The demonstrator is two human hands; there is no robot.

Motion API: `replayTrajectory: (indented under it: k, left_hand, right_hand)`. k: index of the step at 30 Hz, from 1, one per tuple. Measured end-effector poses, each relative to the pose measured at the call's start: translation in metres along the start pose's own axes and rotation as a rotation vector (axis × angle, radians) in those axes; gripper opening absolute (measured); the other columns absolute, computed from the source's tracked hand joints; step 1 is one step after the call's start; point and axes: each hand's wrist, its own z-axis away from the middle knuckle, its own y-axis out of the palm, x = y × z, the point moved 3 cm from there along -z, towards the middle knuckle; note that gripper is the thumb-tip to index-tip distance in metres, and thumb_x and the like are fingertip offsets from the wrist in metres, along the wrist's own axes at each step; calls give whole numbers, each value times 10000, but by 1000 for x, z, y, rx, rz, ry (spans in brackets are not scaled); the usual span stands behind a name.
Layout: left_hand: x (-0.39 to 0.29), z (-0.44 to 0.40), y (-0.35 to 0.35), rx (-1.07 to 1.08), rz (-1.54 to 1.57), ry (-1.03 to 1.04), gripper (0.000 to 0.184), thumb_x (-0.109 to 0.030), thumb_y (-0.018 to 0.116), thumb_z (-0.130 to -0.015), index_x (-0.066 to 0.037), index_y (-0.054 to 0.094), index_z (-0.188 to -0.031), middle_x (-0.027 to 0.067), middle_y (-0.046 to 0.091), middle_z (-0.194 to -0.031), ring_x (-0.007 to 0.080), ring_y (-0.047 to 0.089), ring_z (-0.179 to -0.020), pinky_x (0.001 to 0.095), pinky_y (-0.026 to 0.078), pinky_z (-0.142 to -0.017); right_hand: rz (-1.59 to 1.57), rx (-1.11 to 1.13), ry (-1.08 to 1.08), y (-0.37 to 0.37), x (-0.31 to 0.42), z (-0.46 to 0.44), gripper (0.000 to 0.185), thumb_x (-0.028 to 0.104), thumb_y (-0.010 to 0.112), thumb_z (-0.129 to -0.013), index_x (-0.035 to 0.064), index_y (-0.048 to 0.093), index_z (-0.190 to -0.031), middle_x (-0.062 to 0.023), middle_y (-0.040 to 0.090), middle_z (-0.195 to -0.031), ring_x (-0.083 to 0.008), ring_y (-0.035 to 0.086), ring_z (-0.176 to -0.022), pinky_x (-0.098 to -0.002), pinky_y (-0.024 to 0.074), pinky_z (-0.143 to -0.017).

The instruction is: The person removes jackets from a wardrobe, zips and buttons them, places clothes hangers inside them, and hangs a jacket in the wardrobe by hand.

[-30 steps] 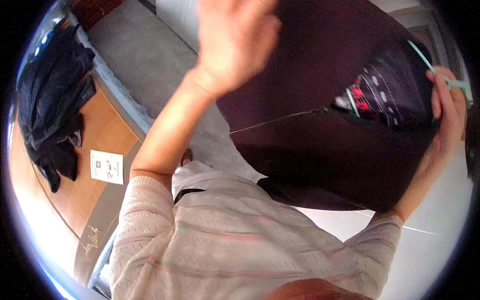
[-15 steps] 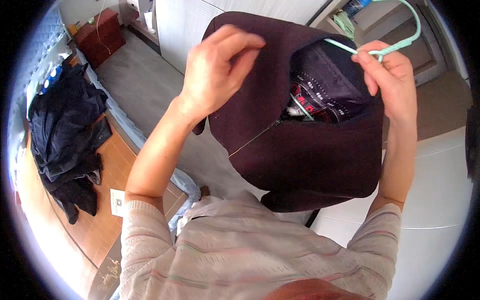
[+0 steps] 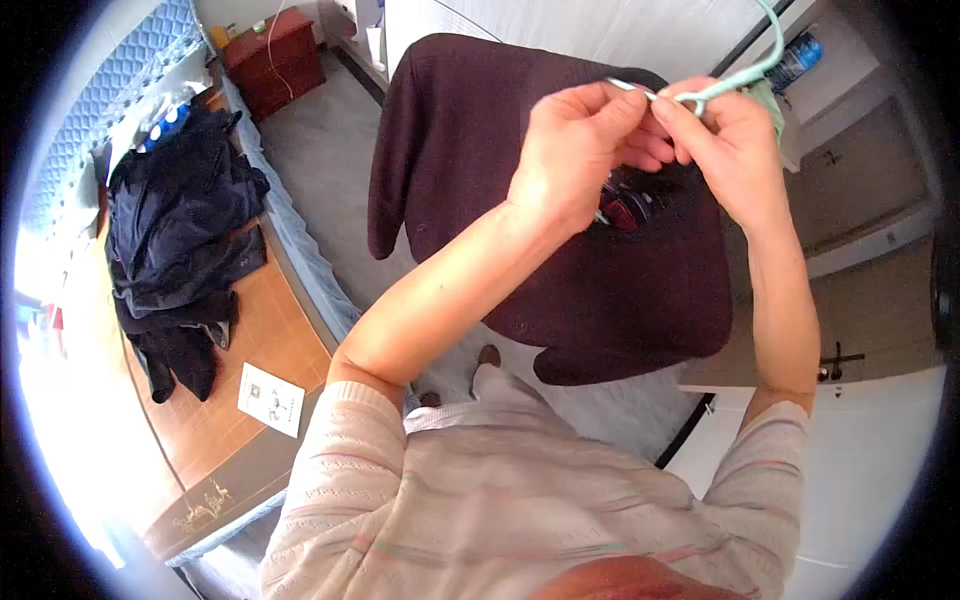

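Note:
A dark maroon jacket (image 3: 470, 170) hangs on a pale green clothes hanger (image 3: 745, 75) in front of me. The hanger's hook curves up at the upper right. My right hand (image 3: 735, 145) is closed around the hanger at the base of the hook. Close beside it, my left hand (image 3: 575, 150) pinches the hanger's arm near the jacket's neckline. The fingertips of both hands almost meet. Below them, inside the neck opening, dark cloth with red and white print (image 3: 630, 205) shows in part; my hands hide the rest.
Dark clothes (image 3: 185, 210) lie heaped on the bed (image 3: 265, 325) at left, with a white printed card (image 3: 271, 400) nearby. A reddish-brown nightstand (image 3: 275, 62) stands at the far left. White cabinet panels (image 3: 580, 30) rise behind the jacket. Open shelving (image 3: 850, 165) is on the right.
My left hand has moved right from above the jacket and closed on the hanger beside my right hand. The right hand keeps its hold, and the view has shifted.

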Motion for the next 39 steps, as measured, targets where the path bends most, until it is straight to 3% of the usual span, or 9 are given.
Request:
replayTrajectory:
  k: [6,11,13,23,27,30,33,34,39]
  left_hand:
    - [-9,-65,-48,-241,-35,205,177,-148,502,-910,12,568,-876,131,646,-848,195,636,-747,286,503,-651]
    - [-27,-111,-122,-330,-4,287,194,-137,457,-927,16,547,-1004,148,625,-946,263,621,-878,350,502,-791]
    - [-34,-118,-117,-396,-73,280,164,-124,507,-898,2,542,-996,106,609,-846,227,603,-810,320,495,-735]
    - [-67,-191,-190,-521,-134,400,143,-120,507,-896,15,550,-912,116,596,-823,238,597,-772,317,495,-713]
    - [-88,-223,-232,-563,-162,455,138,-117,488,-905,5,538,-943,112,597,-841,228,595,-772,317,494,-701]
    - [-101,-244,-257,-564,-149,439,155,-126,454,-919,0,524,-976,114,593,-892,230,587,-822,330,471,-733]
    - [-119,-258,-280,-599,-177,393,168,-141,438,-924,-4,511,-988,117,591,-930,233,583,-862,337,454,-751]
    - [-130,-262,-287,-625,-197,380,166,-142,437,-924,-5,510,-983,115,593,-923,232,584,-857,337,455,-749]
    - [-173,-277,-335,-605,-227,466,168,-151,406,-933,-12,500,-942,104,601,-847,206,585,-780,325,473,-714]
  right_hand:
    - [5,-13,-82,-49,-52,-36,258,169,565,-885,59,562,-1118,-35,618,-1078,-111,607,-888,-211,470,-686]
    - [-162,175,28,-41,-120,-54,294,201,653,-829,37,590,-1064,-23,633,-933,-92,585,-832,-242,470,-739]
    - [-197,260,28,-25,-143,-62,307,203,662,-821,20,590,-1057,-36,633,-912,-111,587,-828,-258,473,-755]
    - [164,-73,-171,19,-227,-111,387,218,699,-768,27,564,-1077,-122,634,-951,-218,621,-833,-309,488,-716]
    - [178,-62,62,66,-284,-106,465,238,686,-774,5,525,-1143,-164,611,-1015,-269,623,-848,-334,497,-743]
    - [195,-158,14,124,-304,-132,346,203,644,-799,-1,544,-1061,-170,628,-923,-289,629,-802,-357,496,-695]
    - [355,-87,276,171,-333,-164,207,167,614,-802,6,551,-915,-180,623,-783,-313,626,-746,-399,472,-630]
    - [243,-155,171,179,-334,-177,122,111,573,-798,3,519,-786,-119,586,-642,-236,600,-639,-372,431,-548]
    - [-247,-117,373,166,-346,-229,122,59,488,-787,-19,563,-843,-15,565,-704,-120,512,-669,-276,398,-598]
